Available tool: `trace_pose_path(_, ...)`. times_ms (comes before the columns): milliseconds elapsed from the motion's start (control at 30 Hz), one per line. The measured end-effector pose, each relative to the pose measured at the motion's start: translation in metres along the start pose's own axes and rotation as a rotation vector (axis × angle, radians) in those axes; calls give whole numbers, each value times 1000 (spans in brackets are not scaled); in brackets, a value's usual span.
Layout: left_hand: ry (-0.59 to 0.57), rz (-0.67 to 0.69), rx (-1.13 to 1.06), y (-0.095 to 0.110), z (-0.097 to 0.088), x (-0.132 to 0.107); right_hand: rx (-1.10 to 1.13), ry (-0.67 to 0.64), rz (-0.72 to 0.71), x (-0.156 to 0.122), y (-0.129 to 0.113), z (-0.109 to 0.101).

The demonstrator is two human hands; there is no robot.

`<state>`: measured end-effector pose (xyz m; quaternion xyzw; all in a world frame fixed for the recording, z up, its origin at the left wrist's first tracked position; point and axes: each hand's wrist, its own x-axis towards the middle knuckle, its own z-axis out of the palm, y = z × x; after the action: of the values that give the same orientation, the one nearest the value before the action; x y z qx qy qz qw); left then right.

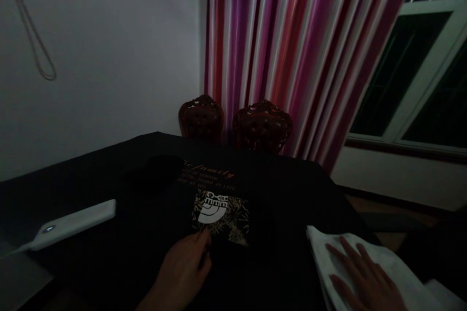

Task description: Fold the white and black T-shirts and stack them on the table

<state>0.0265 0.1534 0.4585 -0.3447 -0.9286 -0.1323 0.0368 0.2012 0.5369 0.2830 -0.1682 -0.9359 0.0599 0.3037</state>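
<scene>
My left hand (186,265) is closed in a pinch at the lower left edge of a printed patch. The patch is on black cloth (222,218), with white lettering, a white arched logo and a tan branching pattern. The cloth's outline is lost against the dark tabletop, so I cannot tell how it is folded. On the right, my right hand (365,277) lies flat, fingers spread, on a folded white cloth (321,243) at the table's edge. The fingertips of my left hand are partly in shadow.
A black-covered table (146,150) bears orange and pale printed lettering (209,172). On its left lies a white power strip (76,221) with a cord. A dark, indistinct object (160,167) is behind. Two carved chairs (202,116) stand at the far side, before a striped curtain (277,34).
</scene>
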Motion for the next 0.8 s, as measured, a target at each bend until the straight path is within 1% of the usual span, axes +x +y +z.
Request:
trace_pose_path(33,-9,31,0,9,-1,1,-12,-22,-4,-1,-3,-5)
trace_pose_path(67,-19,94,-2,18,-1,4,-23,-44,-5,-1,-8,-10)
trace_pose_path(100,-37,184,-5,27,2,9,-37,-64,-2,0,-13,-16)
trace_pose_path(167,-97,372,-18,45,12,20,-77,-88,14,3,-26,-29)
trace_pose_path(200,-126,432,-29,52,20,26,-97,-90,22,6,-33,-36)
trace_pose_path(233,-148,462,-42,58,28,31,-110,-89,22,9,-41,-45)
trace_pose_path(267,-158,466,-58,62,35,35,-108,-85,14,12,-50,-55)
trace_pose_path(333,-140,431,-103,64,45,41,-40,-104,-20,19,-71,-77)
trace_pose_path(400,-109,374,-159,61,47,46,101,-187,-45,24,-95,-95)
trace_pose_path(467,-71,300,-236,53,44,48,276,-307,-50,30,-118,-104)
trace_pose_path(500,-51,262,-279,49,43,48,366,-367,-46,33,-128,-104)
trace_pose_path(567,-18,202,-368,42,41,45,535,-481,-4,41,-145,-94)
trace_pose_path(667,0,162,-483,36,42,35,815,-618,163,57,-164,-68)
trace_pose_path(733,-2,157,-534,35,42,26,992,-655,298,69,-177,-52)
trace_pose_path(800,-16,160,-582,36,41,18,1081,-675,416,80,-191,-43)
